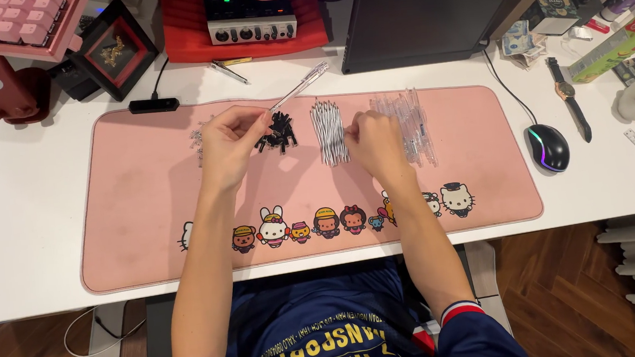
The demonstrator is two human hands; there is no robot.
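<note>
The left hand [228, 140] is pinching a clear pen tube [297, 89] over the pink mat [147, 214]. The right hand [375, 142] is curling over the refills [329, 131]; its grip is hidden. A green box [610, 53] is lying at the desk's right edge, partly cut off.

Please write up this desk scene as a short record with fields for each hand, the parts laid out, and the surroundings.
Left hand: left hand holds a clear pen barrel in its fingers, raised over the mat
Right hand: right hand rests on the mat between two piles, fingers curled; whether it holds anything cannot be told
Parts: black small parts, striped refills, clear barrels, small clear bits
Surface: pink desk mat on a white desk
Nearby: mouse, wristwatch, monitor
</note>
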